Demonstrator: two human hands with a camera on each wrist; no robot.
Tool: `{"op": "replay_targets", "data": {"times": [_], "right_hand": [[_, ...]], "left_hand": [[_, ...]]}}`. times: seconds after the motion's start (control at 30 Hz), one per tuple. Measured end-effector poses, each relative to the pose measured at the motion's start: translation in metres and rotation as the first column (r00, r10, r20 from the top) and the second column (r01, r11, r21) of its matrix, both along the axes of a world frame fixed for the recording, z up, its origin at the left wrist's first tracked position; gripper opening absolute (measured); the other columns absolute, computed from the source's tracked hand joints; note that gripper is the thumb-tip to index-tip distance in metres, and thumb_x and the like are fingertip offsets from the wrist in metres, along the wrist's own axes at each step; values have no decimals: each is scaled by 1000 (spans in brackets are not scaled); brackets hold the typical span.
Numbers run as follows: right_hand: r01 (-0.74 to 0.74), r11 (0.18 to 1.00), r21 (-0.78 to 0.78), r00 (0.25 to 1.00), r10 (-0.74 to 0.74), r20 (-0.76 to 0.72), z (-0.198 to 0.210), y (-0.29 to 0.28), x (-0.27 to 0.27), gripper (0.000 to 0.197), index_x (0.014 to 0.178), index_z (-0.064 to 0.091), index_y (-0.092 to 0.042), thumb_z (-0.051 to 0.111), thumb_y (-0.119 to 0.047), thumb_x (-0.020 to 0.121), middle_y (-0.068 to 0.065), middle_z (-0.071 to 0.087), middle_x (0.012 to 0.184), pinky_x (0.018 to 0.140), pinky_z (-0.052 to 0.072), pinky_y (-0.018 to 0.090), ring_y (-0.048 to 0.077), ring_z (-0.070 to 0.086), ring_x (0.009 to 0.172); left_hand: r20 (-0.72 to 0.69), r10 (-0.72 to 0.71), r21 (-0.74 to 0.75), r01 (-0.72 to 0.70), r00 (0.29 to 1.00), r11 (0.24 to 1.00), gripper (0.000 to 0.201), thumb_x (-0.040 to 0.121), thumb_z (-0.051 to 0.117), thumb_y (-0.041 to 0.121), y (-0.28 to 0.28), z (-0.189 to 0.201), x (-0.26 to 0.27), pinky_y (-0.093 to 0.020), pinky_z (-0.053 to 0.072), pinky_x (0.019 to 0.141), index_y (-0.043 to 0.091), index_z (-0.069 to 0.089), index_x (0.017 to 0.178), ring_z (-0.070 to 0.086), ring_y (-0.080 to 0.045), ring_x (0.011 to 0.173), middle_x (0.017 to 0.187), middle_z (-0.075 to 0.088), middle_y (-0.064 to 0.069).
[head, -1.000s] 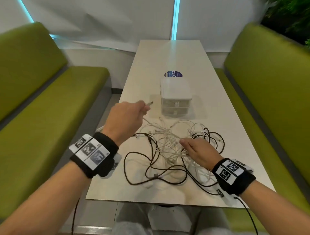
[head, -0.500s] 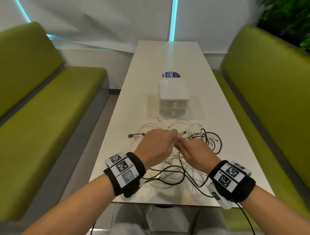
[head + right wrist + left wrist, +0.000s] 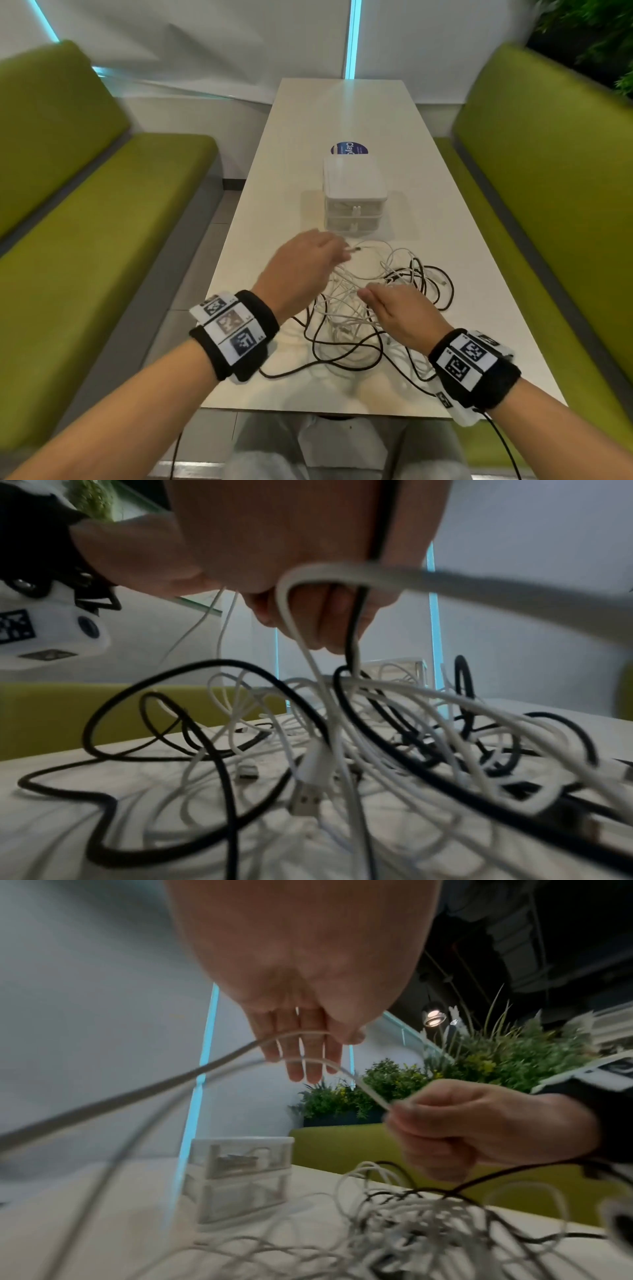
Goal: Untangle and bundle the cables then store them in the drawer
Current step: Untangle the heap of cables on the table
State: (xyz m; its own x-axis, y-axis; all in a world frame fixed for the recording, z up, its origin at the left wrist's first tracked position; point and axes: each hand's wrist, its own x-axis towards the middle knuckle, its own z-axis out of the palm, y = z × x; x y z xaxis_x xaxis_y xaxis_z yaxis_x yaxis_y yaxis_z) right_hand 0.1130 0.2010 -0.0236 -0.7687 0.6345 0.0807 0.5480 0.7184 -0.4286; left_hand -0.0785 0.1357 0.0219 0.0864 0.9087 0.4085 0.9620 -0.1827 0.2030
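Two hands over tangled cables (image 3: 346, 308) (uncounted), left hand (image 3: 301, 270) fingers straight, right hand (image 3: 404, 313) pinching white cable (image 3: 371, 1093)

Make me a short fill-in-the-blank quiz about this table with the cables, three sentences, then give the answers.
1. The tangled cables on the table come in two colours, white and ____.
2. The small drawer unit stands behind the tangle and has ____ drawers.
3. The right hand pinches a ____ cable.

Missing words: black; two; white
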Motion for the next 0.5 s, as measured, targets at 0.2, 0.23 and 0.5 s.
{"op": "replay_targets", "data": {"times": [0.2,0.23,0.5], "right_hand": [[38,999,3,999,-38,-16,15,0,-3,63,90,58,-10,13,-54,90,-1,46,56,57,31,30,23,46,56],[23,1000,3,1000,-23,-17,14,1,-1,63,90,59,-10,13,-54,90,-1,47,57,57,31,30,22,45,56],[19,996,-84,995,-27,-93,4,8,12,38,66,35,-33,23,-53,96,-4,47,55,55,35,32,15,47,54]], "left_hand": [[-106,-64,-66,58,992,996,34,97,34,35,6,-11,27,-32,34,50,14,58,85,57,-28,57,71,63,-2],[-140,-73,-59,66,987,996,25,97,41,29,6,-11,26,-30,30,50,14,57,85,55,-27,54,69,62,-2],[-158,32,-72,-44,987,996,28,102,38,35,2,4,3,-29,30,51,18,57,90,45,-17,51,69,57,3]]}}
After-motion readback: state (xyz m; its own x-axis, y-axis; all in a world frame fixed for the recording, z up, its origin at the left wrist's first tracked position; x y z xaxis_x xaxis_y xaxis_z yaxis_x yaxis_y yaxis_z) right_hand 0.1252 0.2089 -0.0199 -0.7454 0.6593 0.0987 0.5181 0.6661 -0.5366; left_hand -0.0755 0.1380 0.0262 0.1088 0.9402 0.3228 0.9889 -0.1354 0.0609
